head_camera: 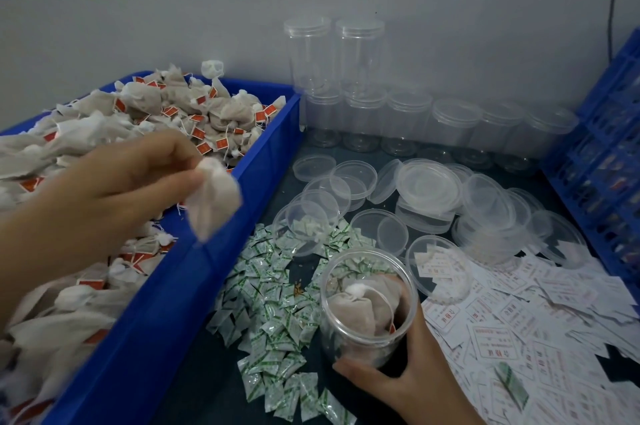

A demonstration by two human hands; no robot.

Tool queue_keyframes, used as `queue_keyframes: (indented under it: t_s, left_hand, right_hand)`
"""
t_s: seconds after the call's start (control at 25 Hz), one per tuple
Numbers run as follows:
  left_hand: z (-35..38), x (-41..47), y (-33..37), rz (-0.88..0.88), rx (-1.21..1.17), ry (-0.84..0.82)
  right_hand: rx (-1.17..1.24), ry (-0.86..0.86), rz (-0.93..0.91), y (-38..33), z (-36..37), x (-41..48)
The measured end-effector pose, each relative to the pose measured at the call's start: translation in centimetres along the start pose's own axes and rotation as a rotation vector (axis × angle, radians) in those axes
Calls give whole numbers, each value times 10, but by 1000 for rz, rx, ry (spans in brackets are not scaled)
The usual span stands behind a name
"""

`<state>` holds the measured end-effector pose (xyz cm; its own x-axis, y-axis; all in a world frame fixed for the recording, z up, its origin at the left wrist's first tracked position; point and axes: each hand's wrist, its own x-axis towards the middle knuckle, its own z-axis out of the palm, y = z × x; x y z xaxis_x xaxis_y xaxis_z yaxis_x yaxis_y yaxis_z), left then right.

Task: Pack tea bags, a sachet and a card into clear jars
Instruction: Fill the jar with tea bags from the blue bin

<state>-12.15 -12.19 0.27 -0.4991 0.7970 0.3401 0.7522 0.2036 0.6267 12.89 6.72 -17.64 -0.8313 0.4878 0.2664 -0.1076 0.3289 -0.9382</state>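
Observation:
My left hand (114, 182) pinches a beige tea bag (213, 197) by its top, above the right edge of the blue bin (221, 203) piled with tea bags (145, 113). My right hand (408, 372) grips an open clear jar (369, 303), tilted toward me, with at least one tea bag inside. Green-and-white sachets (273, 300) lie in a heap left of the jar. White cards with red print (526, 331) are spread to its right.
Empty clear jars with lids (408, 119) stand along the back wall, two stacked higher. Loose clear lids (429, 189) are scattered in the middle of the dark table. A blue crate (609, 165) stands at the right edge.

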Motion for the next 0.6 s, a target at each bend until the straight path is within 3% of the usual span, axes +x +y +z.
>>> queue_keyframes:
  t_s: [0.16, 0.28, 0.44, 0.6]
  left_hand:
    - [24, 3, 68, 171, -317, 7]
    - [56, -3, 93, 147, -417, -18]
    - [104, -12, 92, 49, -117, -172]
    - [109, -11, 63, -38, -48, -38]
  right_hand:
    - [1, 11, 26, 2, 1, -1]
    - [-2, 28, 20, 3, 1, -1]
    - [29, 5, 16, 4, 1, 0]
    - [15, 5, 21, 3, 0, 0]
